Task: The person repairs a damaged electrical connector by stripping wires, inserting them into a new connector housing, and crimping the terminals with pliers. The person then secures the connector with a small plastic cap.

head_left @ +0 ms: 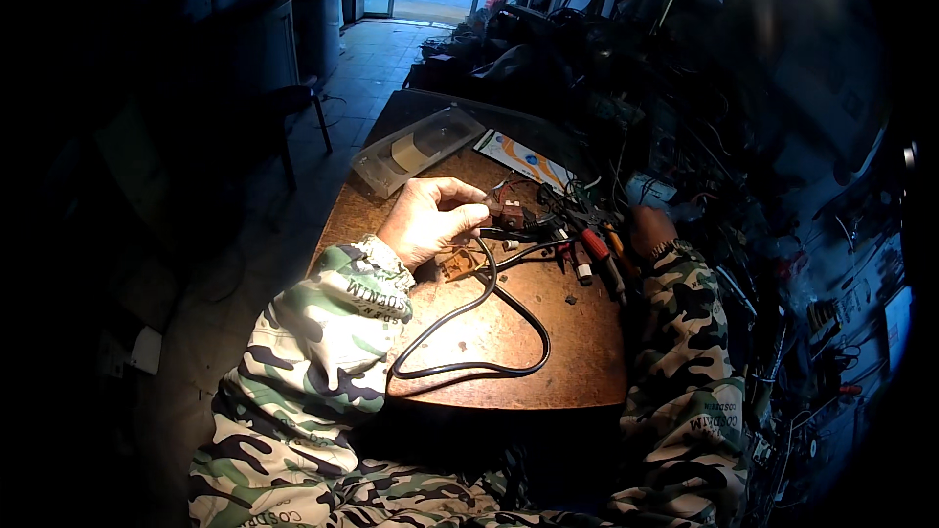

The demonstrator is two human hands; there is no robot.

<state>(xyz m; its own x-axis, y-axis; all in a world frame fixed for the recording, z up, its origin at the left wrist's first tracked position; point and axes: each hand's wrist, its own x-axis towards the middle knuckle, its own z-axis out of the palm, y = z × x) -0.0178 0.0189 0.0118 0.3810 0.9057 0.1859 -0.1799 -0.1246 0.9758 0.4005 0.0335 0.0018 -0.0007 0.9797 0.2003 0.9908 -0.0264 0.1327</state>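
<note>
Brown worktop point(575, 357): clear tray point(380, 165) at the far left corner, tan piece point(409, 154) inside. Black cable point(470, 368) loops between the left hand point(481, 205) and near edge. Shadow at the right edge hides how the right hand point(652, 231) grips; left thumb and finger nearly meet, their hold unclear, beside a brown block point(512, 212).

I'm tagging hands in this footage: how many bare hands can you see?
2: the left hand, over the table beside the looped black cable; the right hand, dimly lit, at the table's right side. The dark surroundings could hide others.
</note>
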